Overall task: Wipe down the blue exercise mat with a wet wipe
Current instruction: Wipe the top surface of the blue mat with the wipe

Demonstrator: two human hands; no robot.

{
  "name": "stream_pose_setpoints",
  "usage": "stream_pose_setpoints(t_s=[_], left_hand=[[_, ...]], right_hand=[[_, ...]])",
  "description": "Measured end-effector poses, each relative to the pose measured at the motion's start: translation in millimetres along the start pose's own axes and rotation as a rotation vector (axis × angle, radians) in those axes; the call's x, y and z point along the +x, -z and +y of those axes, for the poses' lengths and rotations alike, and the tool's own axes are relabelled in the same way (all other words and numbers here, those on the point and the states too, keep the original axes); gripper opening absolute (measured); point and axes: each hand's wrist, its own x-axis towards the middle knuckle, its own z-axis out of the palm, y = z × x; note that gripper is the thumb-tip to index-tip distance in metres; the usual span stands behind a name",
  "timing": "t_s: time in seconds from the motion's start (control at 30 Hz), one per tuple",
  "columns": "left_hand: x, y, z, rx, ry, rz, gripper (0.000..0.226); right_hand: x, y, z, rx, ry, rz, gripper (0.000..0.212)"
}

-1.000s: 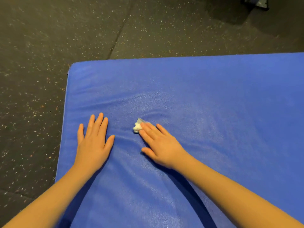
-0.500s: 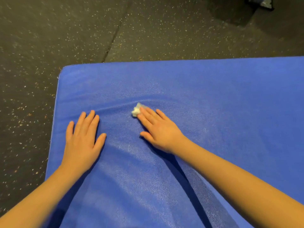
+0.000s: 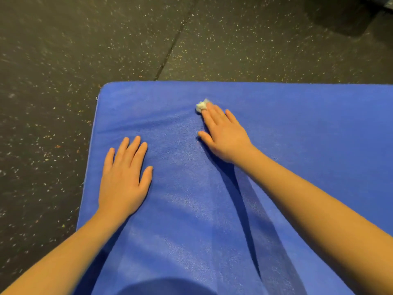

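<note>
While our right hand presses the crumpled white wet wipe against the blue exercise mat near its far edge, its fingers lie straight and close together, with the wipe peeking out from under their tips. Our left hand rests flat on the mat near its left edge, fingers slightly spread, holding nothing. Dark speckled floor surrounds the mat.

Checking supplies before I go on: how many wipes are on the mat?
1. A balled wipe lies under the fingertips of the right hand, near the far edge of the mat. The left hand rests flat on the mat; its palm could hide another.
</note>
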Motion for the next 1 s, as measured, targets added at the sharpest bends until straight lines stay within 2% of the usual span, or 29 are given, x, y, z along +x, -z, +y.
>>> stream_pose_setpoints(t_s=[0.1, 0.17, 0.23, 0.3, 0.37, 0.47, 0.53, 0.6, 0.67, 0.73, 0.87, 0.97, 1.0], left_hand=[[0, 0, -1, -0.012, 0.005, 0.006, 0.059], [0, -1, -2, -0.023, 0.004, 0.013, 0.058], [0, 0, -2, -0.033, -0.001, 0.024, 0.057], [0, 0, -1, -0.043, -0.004, 0.035, 0.057], [0, 0, -2, -0.051, -0.01, 0.04, 0.056], [0, 0, -2, -0.063, -0.008, 0.051, 0.055], [0, 0, -1, -0.08, -0.01, 0.061, 0.054], [0, 0, -2, -0.094, -0.013, 0.072, 0.052], [1, 0, -3, -0.094, -0.015, 0.078, 0.052], [1, 0, -2, -0.101, -0.018, 0.08, 0.051], [1, -1, -3, -0.112, -0.014, 0.081, 0.051], [1, -1, -3, -0.103, -0.015, 0.068, 0.052], [1, -1, -3, -0.108, -0.017, 0.063, 0.052]], right_hand=[[28, 0, -19, 0.149, -0.14, 0.058, 0.064], [24, -4, -33, 0.185, -0.016, 0.056, 0.068], [11, -8, -35, 0.094, 0.171, -0.01, 0.072], [15, -1, -21, -0.053, 0.236, -0.053, 0.07], [36, 7, -12, -0.111, 0.142, -0.052, 0.067], [74, 15, -22, -0.011, -0.076, -0.044, 0.066], [83, 8, -40, 0.051, -0.117, -0.017, 0.069], [76, -1, -53, 0.098, -0.003, 0.01, 0.074], [62, -4, -52, 0.027, 0.215, 0.009, 0.075], [59, 4, -40, -0.003, 0.311, 0.016, 0.067], [71, 23, -43, 0.086, 0.107, 0.077, 0.047], [75, 22, -54, 0.011, 0.14, 0.059, 0.011], [74, 24, -54, 0.034, 0.152, 0.036, 0.011]])
